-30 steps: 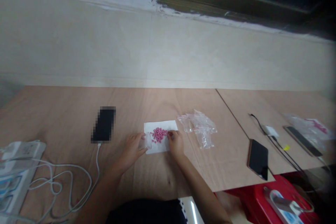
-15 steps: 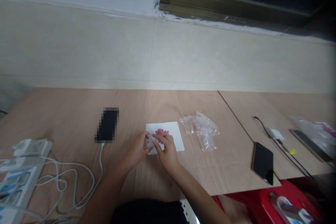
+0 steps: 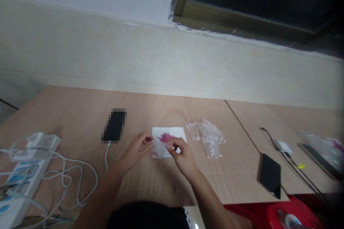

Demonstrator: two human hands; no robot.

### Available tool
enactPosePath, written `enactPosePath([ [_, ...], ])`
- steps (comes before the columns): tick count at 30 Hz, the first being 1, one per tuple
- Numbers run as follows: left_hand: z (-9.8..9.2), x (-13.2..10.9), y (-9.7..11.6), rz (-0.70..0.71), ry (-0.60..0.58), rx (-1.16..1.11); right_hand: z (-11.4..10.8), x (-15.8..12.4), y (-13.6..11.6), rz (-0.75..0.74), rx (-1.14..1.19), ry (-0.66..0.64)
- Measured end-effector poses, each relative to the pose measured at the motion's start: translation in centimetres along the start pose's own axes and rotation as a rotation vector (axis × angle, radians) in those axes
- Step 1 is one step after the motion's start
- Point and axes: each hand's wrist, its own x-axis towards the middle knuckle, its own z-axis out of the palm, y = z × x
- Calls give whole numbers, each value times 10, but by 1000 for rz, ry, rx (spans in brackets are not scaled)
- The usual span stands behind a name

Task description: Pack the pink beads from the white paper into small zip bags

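Between my hands hangs a small clear plastic bag (image 3: 160, 150), with a few pink specks at its lower left. My left hand (image 3: 141, 146) pinches the bag's left upper edge. Thumb and fingers of my right hand (image 3: 181, 152) close on its right upper edge. Behind the bag, a heap of small pink beads (image 3: 166, 137) lies on a white sheet of paper (image 3: 176, 131). My right fingers cover part of the sheet's right side. To the right of the paper rests a loose pile of clear zip bags (image 3: 208, 134).
A pixelated dark phone (image 3: 115, 125) on a white cable lies left of the paper. A power strip (image 3: 24, 180) with tangled cords fills the left edge. Another phone (image 3: 269, 176), a black cable (image 3: 298, 170) and a red stool (image 3: 290, 213) are at right.
My hands have moved slightly apart, and the small bag now stretches between both of them. More of the bead heap shows. The whole view has tilted a little.
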Motion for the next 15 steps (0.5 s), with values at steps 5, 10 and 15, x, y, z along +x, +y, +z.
enactPosePath([
  [5, -11, 10, 23, 84, -107, 30, -9, 4, -11, 50, 103, -39],
  [10, -10, 5, 33, 76, -90, -27, 5, 4, -3, 57, 278, -63],
  [15, 0, -7, 28, -87, -233, -103, 16, -2, -3, 45, 404, -84],
])
